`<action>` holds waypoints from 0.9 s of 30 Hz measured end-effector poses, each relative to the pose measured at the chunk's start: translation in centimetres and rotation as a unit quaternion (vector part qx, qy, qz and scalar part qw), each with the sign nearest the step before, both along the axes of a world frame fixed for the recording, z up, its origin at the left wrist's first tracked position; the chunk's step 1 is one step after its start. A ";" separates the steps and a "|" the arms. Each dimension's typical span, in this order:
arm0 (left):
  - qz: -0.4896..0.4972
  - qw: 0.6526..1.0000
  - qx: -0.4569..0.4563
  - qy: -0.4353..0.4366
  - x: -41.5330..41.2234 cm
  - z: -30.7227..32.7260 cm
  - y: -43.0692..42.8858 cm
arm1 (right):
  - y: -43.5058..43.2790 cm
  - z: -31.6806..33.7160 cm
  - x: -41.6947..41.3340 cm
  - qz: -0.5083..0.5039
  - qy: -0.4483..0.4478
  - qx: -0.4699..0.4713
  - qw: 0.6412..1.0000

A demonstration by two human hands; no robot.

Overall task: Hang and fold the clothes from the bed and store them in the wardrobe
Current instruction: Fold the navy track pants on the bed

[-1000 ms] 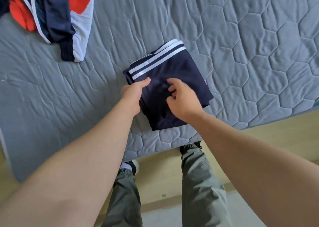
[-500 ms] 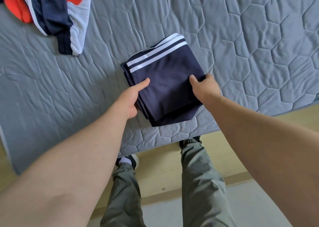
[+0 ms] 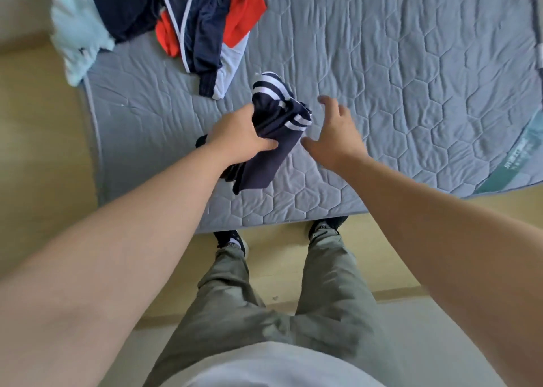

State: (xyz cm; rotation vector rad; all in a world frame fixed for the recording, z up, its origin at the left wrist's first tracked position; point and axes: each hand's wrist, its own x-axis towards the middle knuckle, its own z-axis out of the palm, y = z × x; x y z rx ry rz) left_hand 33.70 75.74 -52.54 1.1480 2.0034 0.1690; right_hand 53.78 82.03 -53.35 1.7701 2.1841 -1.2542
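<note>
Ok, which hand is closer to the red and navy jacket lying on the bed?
Left. The left hand grips the navy striped garment on the person's side of the jacket, near its cuff. The open right hand hovers farther right, on the far side of that garment.

Folded navy fabric garment [image 3: 261, 166] – white stripes in pairs. Quilted grey mattress [image 3: 411, 78] – hexagon stitch pattern. Crumpled sports jacket [image 3: 202, 34]: navy, red, pale blue panels, white piping. Pale turquoise cloth [image 3: 76, 34]. Olive-green trousers [image 3: 329, 283]. Yellowish-tan floor [image 3: 38, 151].
</note>
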 end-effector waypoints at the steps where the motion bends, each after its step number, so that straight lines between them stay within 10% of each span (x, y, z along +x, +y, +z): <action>1: -0.046 0.999 0.001 0.028 -1.0 2.5 -0.7 | -0.6 2.8 -1.5 0.054 0.008 0.032 0.998; 11: -0.297 0.924 0.131 0.201 -11.4 20.5 -11.2 | -10.2 19.7 -15.0 0.305 -0.070 0.190 0.931; 27: -0.011 0.960 0.060 0.274 -26.6 28.3 -31.5 | -19.4 30.1 -33.8 0.563 -0.064 0.271 0.778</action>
